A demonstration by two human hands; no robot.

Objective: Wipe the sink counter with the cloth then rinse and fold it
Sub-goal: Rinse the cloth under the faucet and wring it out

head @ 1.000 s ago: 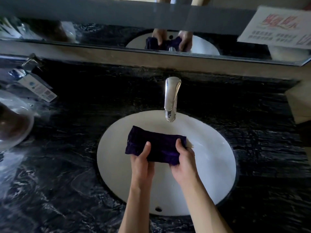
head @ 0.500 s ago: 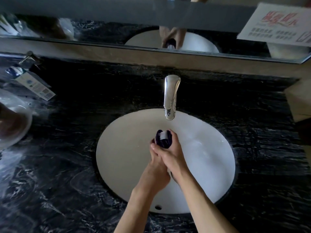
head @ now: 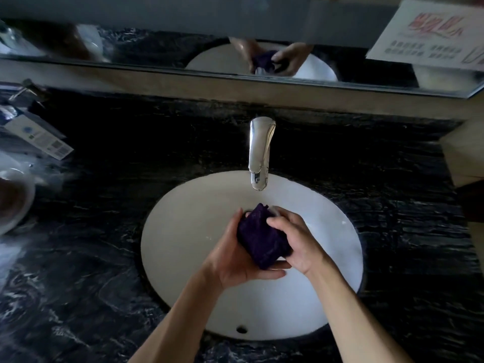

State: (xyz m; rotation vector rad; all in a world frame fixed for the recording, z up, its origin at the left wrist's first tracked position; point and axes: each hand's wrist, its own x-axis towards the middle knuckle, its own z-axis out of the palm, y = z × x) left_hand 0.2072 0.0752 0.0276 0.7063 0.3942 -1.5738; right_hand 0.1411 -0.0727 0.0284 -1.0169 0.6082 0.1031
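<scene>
Sink basin [head: 183,231] sat sunk in the tabletop [head: 104,258], nearer its front edge, about mid-width. Faucet [head: 259,153] stood behind the basin, spout reaching over its back rim. Cloth [head: 262,237] was bunched over the basin, below and in front of the spout, between left hand [head: 235,258] and right hand [head: 298,242]. Box [head: 39,134] lay near the tabletop's back left corner, bowl [head: 15,203] at the left edge in front of it. Mirror [head: 157,48] ran along the wall behind the back edge, a printed card [head: 429,35] at its right end.
</scene>
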